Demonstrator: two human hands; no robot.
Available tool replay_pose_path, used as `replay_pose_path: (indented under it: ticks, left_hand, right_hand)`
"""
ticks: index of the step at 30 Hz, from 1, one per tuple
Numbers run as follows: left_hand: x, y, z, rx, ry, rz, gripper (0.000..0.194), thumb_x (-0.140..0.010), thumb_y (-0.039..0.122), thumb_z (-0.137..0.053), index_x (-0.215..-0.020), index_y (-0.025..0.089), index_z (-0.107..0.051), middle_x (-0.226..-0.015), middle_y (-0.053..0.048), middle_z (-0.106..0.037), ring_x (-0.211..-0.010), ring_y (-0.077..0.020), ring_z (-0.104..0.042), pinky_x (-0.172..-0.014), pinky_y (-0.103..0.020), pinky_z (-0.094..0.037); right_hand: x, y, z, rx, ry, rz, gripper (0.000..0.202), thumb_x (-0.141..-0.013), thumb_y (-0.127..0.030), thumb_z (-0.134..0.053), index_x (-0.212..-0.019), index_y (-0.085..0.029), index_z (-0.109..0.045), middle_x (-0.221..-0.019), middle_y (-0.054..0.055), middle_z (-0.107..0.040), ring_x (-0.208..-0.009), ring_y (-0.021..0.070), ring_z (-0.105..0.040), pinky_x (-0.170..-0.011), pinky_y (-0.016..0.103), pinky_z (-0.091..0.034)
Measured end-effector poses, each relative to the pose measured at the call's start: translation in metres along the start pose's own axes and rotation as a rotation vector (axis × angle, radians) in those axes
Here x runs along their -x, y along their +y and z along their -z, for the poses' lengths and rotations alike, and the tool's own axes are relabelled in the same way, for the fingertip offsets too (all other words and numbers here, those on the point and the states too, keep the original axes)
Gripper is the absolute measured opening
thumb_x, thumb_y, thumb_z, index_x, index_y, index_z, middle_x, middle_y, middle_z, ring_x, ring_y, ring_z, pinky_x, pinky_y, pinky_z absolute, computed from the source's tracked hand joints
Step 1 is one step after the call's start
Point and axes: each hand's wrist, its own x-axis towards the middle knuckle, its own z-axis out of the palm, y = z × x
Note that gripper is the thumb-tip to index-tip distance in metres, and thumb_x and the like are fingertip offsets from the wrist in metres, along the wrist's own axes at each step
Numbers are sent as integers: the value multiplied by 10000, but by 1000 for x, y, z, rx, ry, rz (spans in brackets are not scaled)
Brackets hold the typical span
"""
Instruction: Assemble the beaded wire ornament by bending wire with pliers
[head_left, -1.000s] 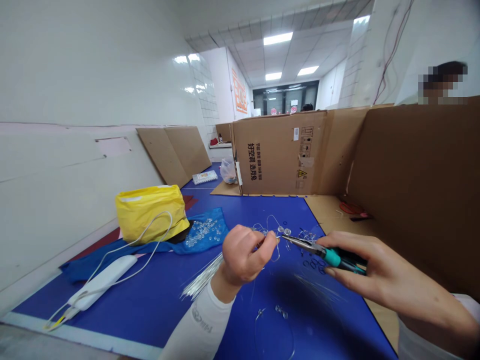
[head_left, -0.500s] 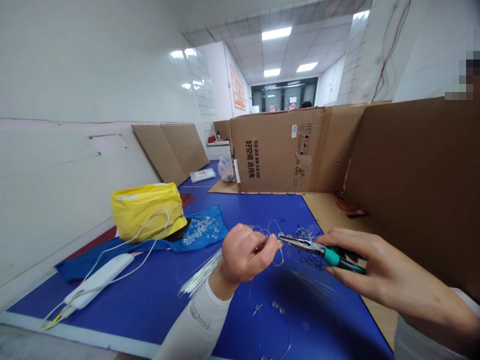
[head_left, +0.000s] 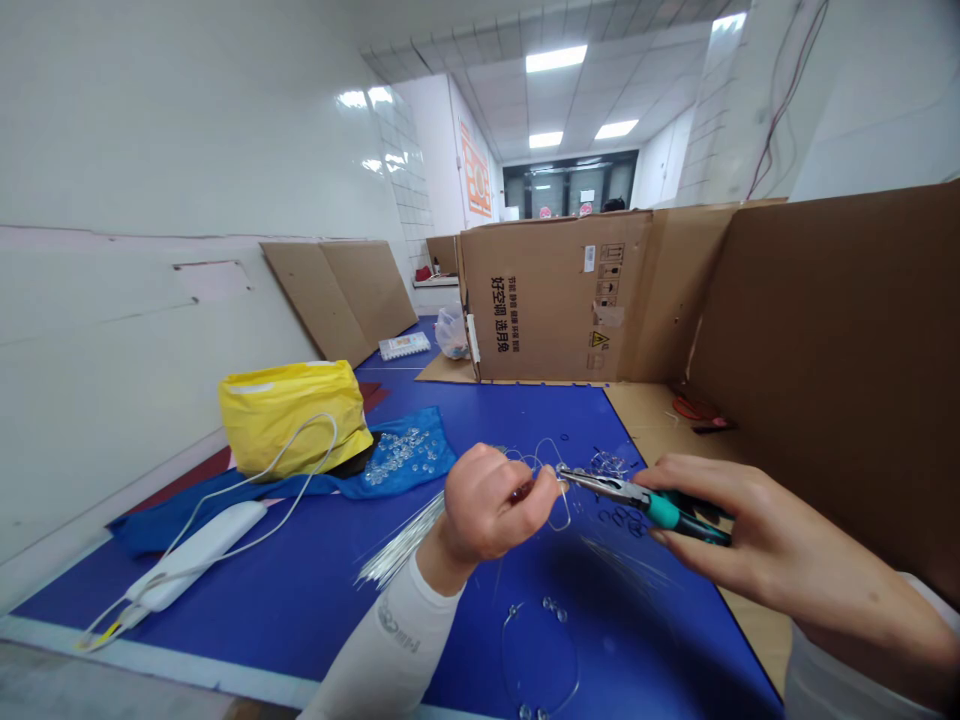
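Observation:
Closed in a pinch, my left hand [head_left: 499,503] holds a thin bent wire [head_left: 551,450] whose loops stick out past the fingertips. My right hand [head_left: 742,525] grips green-and-black-handled pliers [head_left: 664,512]. The plier tips meet the wire just beside my left fingertips, where a small clear bead seems to sit; fine detail there is too small to tell. Below my hands, a wire ring with clear beads [head_left: 579,660] lies on the blue table [head_left: 457,660]. Behind the pliers are dark small rings [head_left: 626,520] and a heap of small wire pieces [head_left: 611,463].
A bundle of straight wires [head_left: 401,550] lies left of my left wrist. Clear beads [head_left: 401,455] rest on blue cloth beside a yellow bag [head_left: 292,420]. A white power strip [head_left: 199,555] with its cord is at the left. Cardboard [head_left: 555,300] walls the back and right.
Both hands and the pliers keep nearly the same position on the wire. The view has shifted very slightly.

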Motion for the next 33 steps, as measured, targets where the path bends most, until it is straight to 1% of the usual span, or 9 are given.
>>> replay_pose_path:
  ticks: [7, 11, 15, 21, 25, 29, 33]
  left_hand:
    - [1, -1, 0, -6, 4, 7, 131, -928, 108, -658, -1029, 185, -624, -637, 40, -616, -571, -118, -467, -564, -288, -316]
    - [2, -2, 0, 8, 4, -2, 134, -933, 111, -661, -1038, 185, -626, -641, 42, -623, -566, -117, -449, -561, -291, -298]
    - [2, -2, -1, 9, 9, 1, 141, -925, 107, -668, -1032, 189, -627, -634, 47, -612, -561, -116, -452, -558, -291, -300]
    - [1, -1, 0, -5, 12, -2, 161, -905, 101, -692, -1022, 190, -626, -637, 46, -610, -557, -117, -449, -552, -292, -301]
    - [-1, 1, 2, 1, 12, -4, 151, -912, 109, -684, -1028, 185, -625, -645, 38, -620, -566, -122, -448, -552, -295, -309]
    - [-2, 2, 3, -4, -2, -1, 164, -895, 102, -689, -1021, 189, -629, -646, 45, -612, -563, -117, -461, -553, -290, -314]
    - [-4, 4, 3, -1, -12, 4, 191, -882, 99, -700, -1030, 198, -631, -640, 54, -613, -549, -113, -452, -547, -291, -307]
  right_hand:
    - [-1, -4, 1, -25, -20, -46, 201, -888, -211, -619, -1064, -250, -709, -899, 9, -726, -718, 146, -660, -642, 252, -514]
    - [-3, -6, 1, -13, -15, -42, 222, -868, -178, -619, -1061, -241, -708, -898, 6, -721, -732, 141, -654, -666, 247, -508]
    - [-4, -8, 2, -5, -24, -37, 199, -879, -177, -598, -1037, -235, -705, -875, 7, -709, -711, 140, -638, -650, 249, -493]
    - [1, -3, 5, -22, -54, -65, 205, -911, -232, -611, -1099, -242, -694, -920, 23, -701, -749, 160, -639, -670, 271, -505]
    - [4, 2, 5, -20, -45, -70, 223, -921, -270, -628, -1134, -256, -692, -967, 30, -712, -788, 172, -658, -694, 279, -522]
    - [5, 2, 6, -10, -35, -62, 241, -901, -254, -644, -1136, -259, -699, -997, 38, -729, -810, 182, -675, -704, 281, -533]
    - [1, -2, 7, -16, -44, -58, 244, -883, -213, -638, -1115, -243, -708, -969, 42, -733, -794, 181, -676, -694, 277, -536]
